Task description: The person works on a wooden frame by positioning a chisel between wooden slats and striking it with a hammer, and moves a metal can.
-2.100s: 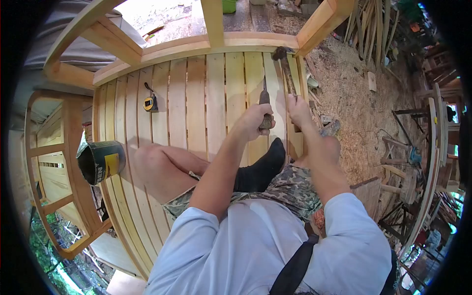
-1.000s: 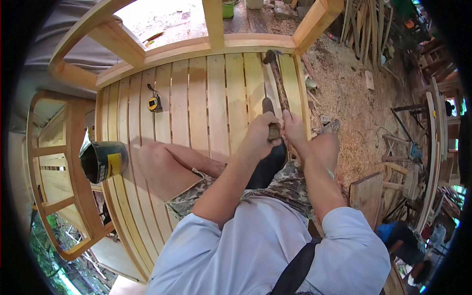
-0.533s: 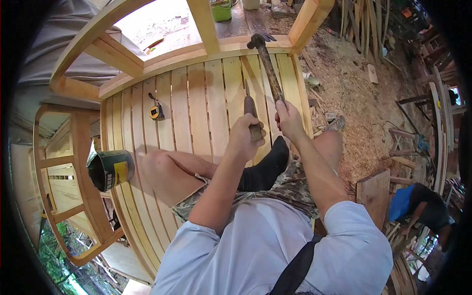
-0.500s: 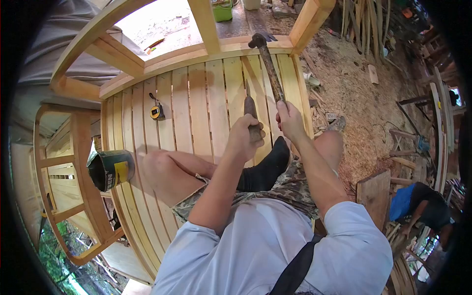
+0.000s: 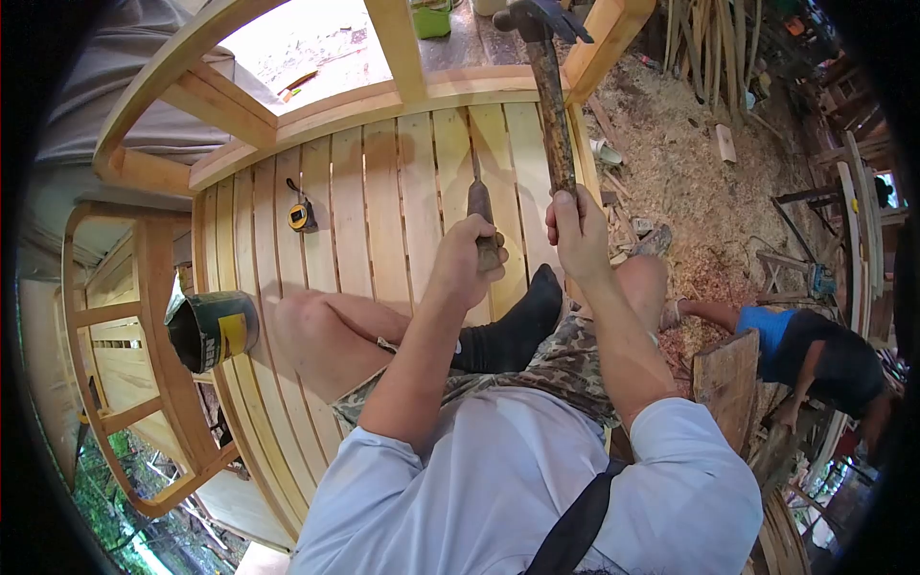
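My left hand (image 5: 470, 257) is wrapped round the wooden handle of a narrow chisel-like tool (image 5: 480, 206). Its thin metal blade points away from me along the slats, and I cannot make out the tip's exact shape. My right hand (image 5: 579, 235) grips the lower end of a claw hammer (image 5: 556, 125), whose worn handle is raised beside the tool. The dark hammer head shows above the far rail of the slatted wooden bench (image 5: 388, 192). I sit on these slats with a black-socked foot just behind both hands.
A tape measure (image 5: 301, 215) lies on the slats to the left. On the bench's left edge is an open dark can (image 5: 216, 331) with a yellow label. Wooden rails (image 5: 412, 53) border the far side. Another person (image 5: 824, 359) bends among timber at the right, beyond shavings-covered ground.
The hammer has risen, its head now higher in view and larger, with my right hand shifted slightly right. My left hand keeps its hold on the tool. The other person shows more at the right.
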`<action>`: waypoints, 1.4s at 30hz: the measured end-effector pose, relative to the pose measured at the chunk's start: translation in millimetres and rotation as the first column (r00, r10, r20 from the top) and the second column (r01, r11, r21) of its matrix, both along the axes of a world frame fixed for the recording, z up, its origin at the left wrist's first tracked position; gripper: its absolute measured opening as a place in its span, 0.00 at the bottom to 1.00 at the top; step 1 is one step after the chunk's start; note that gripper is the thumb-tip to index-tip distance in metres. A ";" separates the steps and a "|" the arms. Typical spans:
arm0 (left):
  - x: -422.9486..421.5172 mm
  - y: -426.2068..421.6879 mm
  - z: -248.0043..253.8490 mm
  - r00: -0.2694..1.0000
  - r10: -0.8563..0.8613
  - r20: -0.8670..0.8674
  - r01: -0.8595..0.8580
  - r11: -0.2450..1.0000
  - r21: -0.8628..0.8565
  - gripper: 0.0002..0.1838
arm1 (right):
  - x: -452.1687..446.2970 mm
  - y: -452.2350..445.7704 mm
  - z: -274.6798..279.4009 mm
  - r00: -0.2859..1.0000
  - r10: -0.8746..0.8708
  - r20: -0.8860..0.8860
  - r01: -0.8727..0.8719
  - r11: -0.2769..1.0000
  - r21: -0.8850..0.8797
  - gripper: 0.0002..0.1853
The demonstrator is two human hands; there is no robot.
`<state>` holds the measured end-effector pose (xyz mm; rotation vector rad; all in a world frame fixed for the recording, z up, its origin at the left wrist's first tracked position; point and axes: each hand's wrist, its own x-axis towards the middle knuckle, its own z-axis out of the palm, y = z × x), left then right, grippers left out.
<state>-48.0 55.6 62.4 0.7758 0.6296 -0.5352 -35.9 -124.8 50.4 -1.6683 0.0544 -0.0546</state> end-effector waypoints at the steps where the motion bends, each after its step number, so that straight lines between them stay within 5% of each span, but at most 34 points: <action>1: -2.1 0.4 0.4 1.000 0.001 -0.002 -0.001 1.000 0.000 0.06 | 0.8 -0.4 -0.1 1.000 0.000 0.020 0.000 1.000 -0.006 0.17; 5: -4.2 1.8 0.5 1.000 0.016 -0.020 -0.016 1.000 0.011 0.07 | 13.5 -5.8 -44.5 1.000 -0.022 0.007 0.022 0.998 -0.063 0.18; 7: -0.3 2.3 -8.3 0.999 0.033 -0.023 -0.033 0.999 0.002 0.07 | 22.8 -7.6 -71.5 0.989 -0.018 -0.149 -0.016 0.974 -0.225 0.21; 11: 29.4 13.9 -45.7 0.996 -0.093 0.000 0.092 0.994 0.061 0.05 | 39.9 -10.7 -110.5 0.986 -0.006 -0.169 -0.060 0.922 -0.384 0.25; 13: 37.5 20.2 -48.5 0.989 -0.150 0.005 0.149 0.987 0.067 0.04 | 46.5 -8.0 -109.8 0.991 -0.045 -0.129 -0.046 0.776 -0.628 0.25; 17: 40.4 22.9 -51.0 0.960 -0.279 0.008 0.277 0.955 0.107 0.04 | 33.1 0.6 -76.2 0.988 -0.028 -0.155 -0.046 0.891 -0.452 0.24; 19: 40.3 21.5 -48.0 0.948 -0.313 0.049 0.306 0.945 0.118 0.04 | 24.5 5.8 -65.9 0.999 -0.008 0.038 0.019 0.957 -0.289 0.22; 23: 42.6 26.2 -42.6 0.937 -0.347 0.034 0.335 0.924 0.186 0.05 | 25.8 1.2 -94.2 0.999 0.015 0.044 -0.004 0.973 -0.230 0.25; 26: 43.8 29.3 -53.2 0.925 -0.376 0.065 0.362 0.918 0.162 0.05 | 37.9 -12.0 -125.3 1.000 -0.006 0.014 0.011 0.901 -0.434 0.20; 29: 46.4 30.1 -50.7 0.906 -0.413 0.095 0.394 0.903 0.173 0.06 | 42.2 -7.7 -91.2 0.994 -0.008 -0.109 -0.058 0.812 -0.580 0.20; 35: 39.7 20.5 -44.4 0.920 -0.388 0.054 0.362 0.894 0.262 0.06 | 14.0 8.1 -75.7 0.989 0.011 0.146 0.018 0.981 -0.194 0.20; 38: 43.2 21.2 -41.2 0.914 -0.400 0.066 0.374 0.894 0.247 0.08 | 28.5 0.2 -95.4 0.998 -0.007 0.059 0.025 0.951 -0.308 0.20; 40: 38.7 24.0 -52.4 0.918 -0.393 0.062 0.367 0.897 0.244 0.08 | 43.7 -8.1 -98.9 0.974 -0.060 -0.218 -0.082 0.805 -0.588 0.21; 42: 44.5 30.2 -66.6 0.903 -0.421 0.090 0.406 0.902 0.149 0.08 | 45.5 -7.7 -91.7 0.957 -0.035 -0.289 -0.132 0.833 -0.537 0.25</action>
